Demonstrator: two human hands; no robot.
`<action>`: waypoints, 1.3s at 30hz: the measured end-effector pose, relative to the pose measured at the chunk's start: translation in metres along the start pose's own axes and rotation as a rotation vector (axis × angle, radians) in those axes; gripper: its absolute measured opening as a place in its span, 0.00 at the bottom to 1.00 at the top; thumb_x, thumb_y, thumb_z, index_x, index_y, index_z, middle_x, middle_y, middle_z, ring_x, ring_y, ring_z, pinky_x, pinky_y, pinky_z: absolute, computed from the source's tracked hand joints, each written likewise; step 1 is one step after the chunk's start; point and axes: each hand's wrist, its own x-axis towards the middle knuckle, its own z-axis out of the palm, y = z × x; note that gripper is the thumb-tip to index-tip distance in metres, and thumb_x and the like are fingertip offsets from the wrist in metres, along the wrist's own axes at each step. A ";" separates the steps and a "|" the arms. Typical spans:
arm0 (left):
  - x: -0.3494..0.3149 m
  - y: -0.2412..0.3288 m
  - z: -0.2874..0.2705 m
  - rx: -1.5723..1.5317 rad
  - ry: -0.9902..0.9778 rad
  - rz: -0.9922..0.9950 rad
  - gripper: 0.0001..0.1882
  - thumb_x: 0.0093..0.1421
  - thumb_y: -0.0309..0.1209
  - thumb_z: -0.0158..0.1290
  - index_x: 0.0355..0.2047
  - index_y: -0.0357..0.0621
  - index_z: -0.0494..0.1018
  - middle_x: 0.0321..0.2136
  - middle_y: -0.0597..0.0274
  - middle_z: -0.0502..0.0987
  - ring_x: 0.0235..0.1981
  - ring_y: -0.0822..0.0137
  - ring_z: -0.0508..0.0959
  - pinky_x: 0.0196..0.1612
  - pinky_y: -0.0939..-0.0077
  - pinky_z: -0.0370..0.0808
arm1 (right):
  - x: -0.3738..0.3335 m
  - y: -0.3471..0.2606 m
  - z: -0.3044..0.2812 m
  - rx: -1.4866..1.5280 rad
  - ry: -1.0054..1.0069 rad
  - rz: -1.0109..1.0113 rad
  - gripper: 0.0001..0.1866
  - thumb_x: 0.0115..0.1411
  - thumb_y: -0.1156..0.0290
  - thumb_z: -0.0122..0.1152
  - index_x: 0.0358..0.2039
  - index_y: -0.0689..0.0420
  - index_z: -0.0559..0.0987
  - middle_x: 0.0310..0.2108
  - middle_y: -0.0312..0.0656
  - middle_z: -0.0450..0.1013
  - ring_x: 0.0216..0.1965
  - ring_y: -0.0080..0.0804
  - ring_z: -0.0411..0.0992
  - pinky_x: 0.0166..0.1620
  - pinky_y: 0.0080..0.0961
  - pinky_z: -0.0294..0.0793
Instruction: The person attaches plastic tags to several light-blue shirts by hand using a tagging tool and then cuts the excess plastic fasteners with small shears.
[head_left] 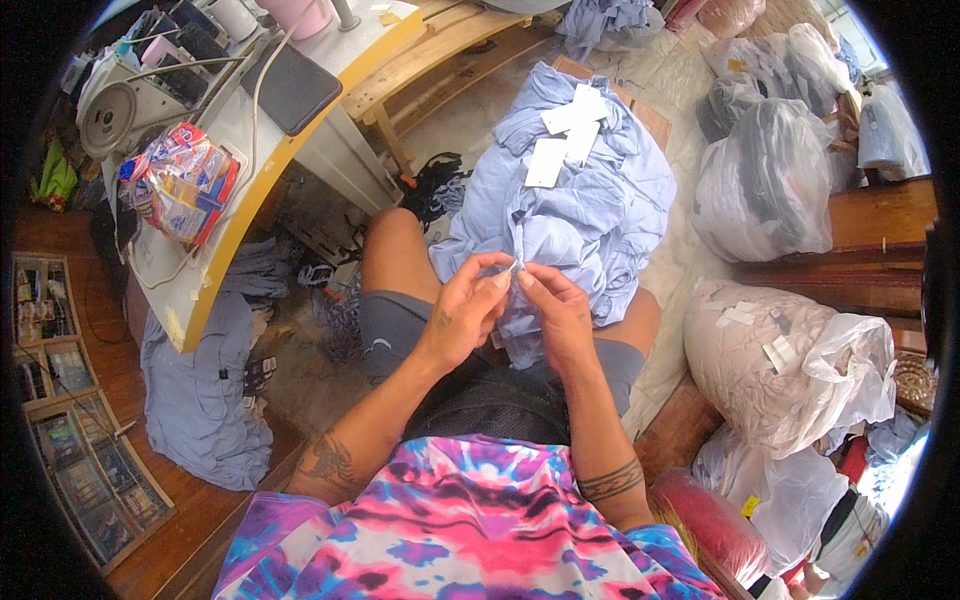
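Observation:
A large heap of light blue fabric (610,215) bulges between my knees, with white paper tags (545,163) lying on its top. At the near side of the heap, my left hand (466,308) and my right hand (562,318) meet, thumbs and fingertips almost touching. Each is closed in a pinch on a narrow gathered end of the light blue fabric. The fingers cover the exact bit being pinched, so its detail is too small to make out.
A yellow-edged table (225,258) on the left carries a sewing machine (110,115), a phone-like dark slab (291,92) and a colourful plastic packet (185,185). Blue cloth (205,400) lies below it. Stuffed plastic bags (765,180) line the right side. A wooden bench (425,60) stands ahead.

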 end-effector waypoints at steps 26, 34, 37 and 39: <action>-0.018 -0.013 0.004 -0.732 -0.018 -0.319 0.10 0.77 0.42 0.43 0.49 0.56 0.71 0.27 0.68 0.70 0.14 0.81 0.60 0.12 0.86 0.56 | -0.020 0.002 0.010 -1.356 0.075 -0.735 0.27 0.53 0.70 0.66 0.56 0.59 0.78 0.37 0.45 0.73 0.28 0.45 0.76 0.30 0.41 0.74; -0.028 -0.008 0.014 -0.531 -0.014 -0.266 0.13 0.77 0.42 0.42 0.56 0.56 0.66 0.28 0.68 0.70 0.14 0.82 0.59 0.12 0.86 0.57 | -0.025 -0.005 0.010 -1.469 -0.056 -0.595 0.36 0.58 0.67 0.61 0.67 0.62 0.68 0.36 0.46 0.73 0.27 0.46 0.76 0.27 0.40 0.74; -0.026 -0.003 0.014 -0.516 0.011 -0.269 0.14 0.77 0.42 0.43 0.57 0.56 0.66 0.28 0.68 0.70 0.14 0.82 0.58 0.12 0.87 0.56 | -0.026 -0.006 0.010 -1.544 -0.099 -0.572 0.37 0.60 0.66 0.59 0.69 0.62 0.65 0.33 0.45 0.72 0.26 0.45 0.76 0.26 0.39 0.74; -0.026 -0.002 0.015 -0.499 0.026 -0.277 0.14 0.77 0.42 0.43 0.57 0.56 0.66 0.27 0.68 0.70 0.14 0.82 0.58 0.12 0.87 0.56 | -0.028 -0.003 0.010 -1.550 -0.107 -0.573 0.37 0.61 0.65 0.59 0.70 0.62 0.65 0.32 0.44 0.71 0.26 0.43 0.75 0.26 0.39 0.73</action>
